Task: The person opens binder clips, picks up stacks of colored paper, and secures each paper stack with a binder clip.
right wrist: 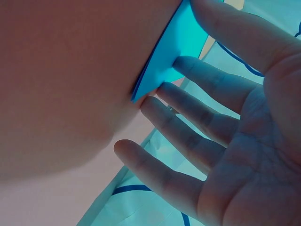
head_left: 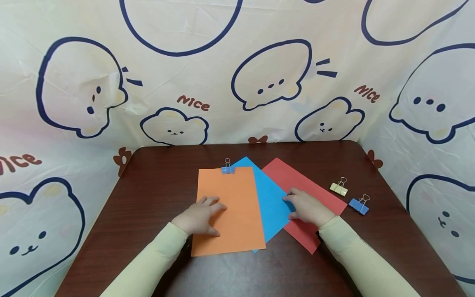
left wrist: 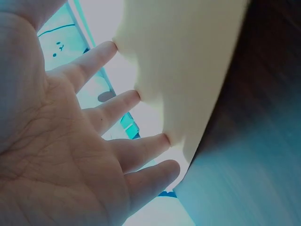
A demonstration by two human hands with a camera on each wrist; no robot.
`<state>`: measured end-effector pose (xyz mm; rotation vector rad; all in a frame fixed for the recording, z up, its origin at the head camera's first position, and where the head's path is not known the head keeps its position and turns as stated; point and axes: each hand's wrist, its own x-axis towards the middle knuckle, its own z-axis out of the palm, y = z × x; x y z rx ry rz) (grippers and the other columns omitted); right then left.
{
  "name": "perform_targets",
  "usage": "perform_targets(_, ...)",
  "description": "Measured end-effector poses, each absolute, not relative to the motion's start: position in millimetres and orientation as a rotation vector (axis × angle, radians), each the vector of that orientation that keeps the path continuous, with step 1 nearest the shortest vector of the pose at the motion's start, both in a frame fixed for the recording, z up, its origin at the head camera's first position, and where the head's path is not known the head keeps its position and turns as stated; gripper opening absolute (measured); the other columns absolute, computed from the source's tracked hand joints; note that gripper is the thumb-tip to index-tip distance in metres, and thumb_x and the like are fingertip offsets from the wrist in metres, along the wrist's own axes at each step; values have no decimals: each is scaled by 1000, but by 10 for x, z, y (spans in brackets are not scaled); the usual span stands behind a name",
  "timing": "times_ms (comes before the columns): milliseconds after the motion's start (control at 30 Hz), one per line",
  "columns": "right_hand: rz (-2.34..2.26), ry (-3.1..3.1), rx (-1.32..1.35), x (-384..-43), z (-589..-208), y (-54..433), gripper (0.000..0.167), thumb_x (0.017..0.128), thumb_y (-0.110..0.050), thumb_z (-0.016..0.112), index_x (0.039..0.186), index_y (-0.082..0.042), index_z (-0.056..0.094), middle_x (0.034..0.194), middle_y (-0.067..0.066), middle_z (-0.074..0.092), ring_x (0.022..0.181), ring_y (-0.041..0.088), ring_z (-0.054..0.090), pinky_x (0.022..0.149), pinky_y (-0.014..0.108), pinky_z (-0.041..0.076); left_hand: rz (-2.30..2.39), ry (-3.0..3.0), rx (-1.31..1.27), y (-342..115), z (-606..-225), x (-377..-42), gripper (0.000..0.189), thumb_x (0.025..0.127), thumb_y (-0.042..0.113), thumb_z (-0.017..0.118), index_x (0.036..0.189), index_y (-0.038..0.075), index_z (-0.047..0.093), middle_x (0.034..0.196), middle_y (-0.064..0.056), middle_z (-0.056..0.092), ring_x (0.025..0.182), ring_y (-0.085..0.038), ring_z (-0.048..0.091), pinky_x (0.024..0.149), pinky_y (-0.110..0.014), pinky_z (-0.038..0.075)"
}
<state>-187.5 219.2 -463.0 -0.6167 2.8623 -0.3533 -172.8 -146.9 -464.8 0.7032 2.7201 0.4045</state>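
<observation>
Orange paper (head_left: 230, 210) lies at the front, with a blue binder clip (head_left: 228, 169) on its top edge. My left hand (head_left: 198, 215) rests on its left part, fingers spread; in the left wrist view several fingertips touch the pale-looking sheet (left wrist: 188, 70). Partly under the orange sheet is blue paper (head_left: 272, 198), turned at an angle. At its right corner, my right hand (head_left: 306, 208) touches it with extended fingers; the right wrist view shows fingertips against the blue paper (right wrist: 162, 66). Red paper (head_left: 297, 177) lies beneath the blue sheet and the right hand.
A pale yellow binder clip (head_left: 339, 188) and another blue binder clip (head_left: 358, 206) lie to the right of the red paper. Everything is on a dark brown wooden table (head_left: 156, 185). A cartoon-printed cloth (head_left: 219, 82) hangs behind and along both sides.
</observation>
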Motion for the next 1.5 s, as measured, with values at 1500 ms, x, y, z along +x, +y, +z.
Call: perform_targets(1500, -373, 2867, -647, -1885, -4638, 2216, 59, 82, -20, 88, 133, 1, 67, 126, 19, 60, 115, 35, 61, 94, 45, 59, 429, 2727, 637, -1882, -4662, -2029, 71, 77, 33, 92, 138, 18, 60, 158, -21, 42, 146, -59, 31, 112, -68, 38)
